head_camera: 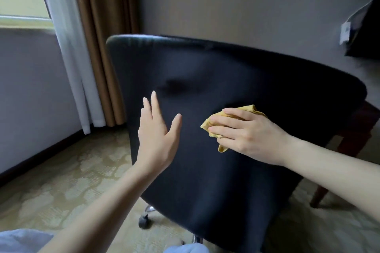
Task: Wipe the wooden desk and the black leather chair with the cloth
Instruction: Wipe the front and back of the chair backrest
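The black leather chair (236,88) fills the middle of the view, its backrest turned towards me. My right hand (248,133) lies flat on the back of the backrest and presses a crumpled yellow cloth (207,126) against it, fingers straight over the cloth. My left hand (157,129) is open with fingers spread, by the left part of the backrest; I cannot tell whether it touches the leather. A reddish wooden desk leg (353,146) shows behind the chair at the right.
A castor (144,221) and chrome base legs of the chair stand on the patterned carpet (61,181). Brown and white curtains (90,47) hang at the left by a window. A dark object (368,26) sits at the upper right against the wall.
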Demonstrator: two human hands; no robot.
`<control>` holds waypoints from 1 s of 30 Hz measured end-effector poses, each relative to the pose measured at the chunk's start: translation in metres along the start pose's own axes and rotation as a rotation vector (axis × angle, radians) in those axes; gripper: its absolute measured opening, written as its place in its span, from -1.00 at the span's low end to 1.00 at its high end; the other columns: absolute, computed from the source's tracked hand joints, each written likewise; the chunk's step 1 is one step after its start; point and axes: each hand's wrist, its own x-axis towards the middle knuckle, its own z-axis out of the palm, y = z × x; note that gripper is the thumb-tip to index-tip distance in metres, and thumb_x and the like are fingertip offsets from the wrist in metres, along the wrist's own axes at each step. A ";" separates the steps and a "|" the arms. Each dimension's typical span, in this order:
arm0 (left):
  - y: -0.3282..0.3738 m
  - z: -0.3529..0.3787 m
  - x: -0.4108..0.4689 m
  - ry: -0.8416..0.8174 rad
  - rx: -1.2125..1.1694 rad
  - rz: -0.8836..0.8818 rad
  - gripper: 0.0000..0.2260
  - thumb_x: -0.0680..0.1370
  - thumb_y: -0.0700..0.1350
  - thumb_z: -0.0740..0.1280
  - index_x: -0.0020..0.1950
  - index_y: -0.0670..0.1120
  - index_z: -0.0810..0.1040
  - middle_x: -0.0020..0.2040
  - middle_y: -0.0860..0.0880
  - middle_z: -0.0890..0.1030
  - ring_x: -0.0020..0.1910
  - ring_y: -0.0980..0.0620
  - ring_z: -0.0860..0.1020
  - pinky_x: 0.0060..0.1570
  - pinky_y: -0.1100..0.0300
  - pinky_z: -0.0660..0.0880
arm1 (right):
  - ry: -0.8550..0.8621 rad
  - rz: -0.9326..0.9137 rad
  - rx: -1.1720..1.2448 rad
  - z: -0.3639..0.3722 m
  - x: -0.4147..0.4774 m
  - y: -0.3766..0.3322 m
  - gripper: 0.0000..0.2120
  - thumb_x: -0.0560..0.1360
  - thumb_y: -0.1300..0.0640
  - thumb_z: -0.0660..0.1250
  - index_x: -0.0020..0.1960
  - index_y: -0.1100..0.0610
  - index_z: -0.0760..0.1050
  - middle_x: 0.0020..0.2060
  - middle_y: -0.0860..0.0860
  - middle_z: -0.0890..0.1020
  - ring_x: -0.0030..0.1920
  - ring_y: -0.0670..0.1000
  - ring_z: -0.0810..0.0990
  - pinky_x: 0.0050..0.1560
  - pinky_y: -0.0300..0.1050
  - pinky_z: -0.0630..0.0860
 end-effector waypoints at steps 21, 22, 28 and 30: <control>0.076 -0.037 0.082 0.247 0.209 0.320 -0.40 0.57 0.14 -0.22 0.39 -0.03 0.44 0.42 0.06 0.41 0.46 0.16 0.21 0.50 -0.03 -0.11 | 0.179 0.778 0.377 -0.083 0.120 0.069 -0.69 0.54 0.12 0.03 0.22 -0.02 0.40 0.02 -0.03 0.58 -0.02 0.11 0.52 -0.16 -0.07 0.23; 0.073 -0.040 0.083 0.246 0.241 0.340 -0.39 0.57 0.16 -0.22 0.38 -0.03 0.45 0.40 0.05 0.43 0.45 0.15 0.23 0.50 -0.05 -0.08 | 0.170 0.790 0.358 -0.082 0.120 0.067 -0.67 0.54 0.12 0.02 0.25 -0.02 0.38 0.00 -0.03 0.58 -0.04 0.12 0.52 -0.18 -0.07 0.22; 0.072 -0.041 0.082 0.231 0.226 0.328 -0.45 0.57 0.10 -0.19 0.33 0.00 0.47 0.38 0.07 0.43 0.44 0.14 0.23 0.50 -0.04 -0.09 | 0.156 0.906 0.220 -0.082 0.095 0.058 -0.58 0.49 0.18 0.00 0.25 0.02 0.45 -0.16 -0.02 0.58 -0.18 0.10 0.53 -0.26 -0.06 0.28; 0.073 -0.038 0.081 0.227 0.186 0.305 -0.45 0.56 0.11 -0.19 0.33 0.01 0.45 0.39 0.09 0.40 0.44 0.16 0.23 0.50 -0.04 -0.08 | 0.169 0.939 0.194 -0.082 0.078 0.056 -0.63 0.49 0.20 0.08 0.23 0.03 0.49 -0.16 -0.03 0.59 -0.18 0.10 0.54 -0.24 -0.03 0.38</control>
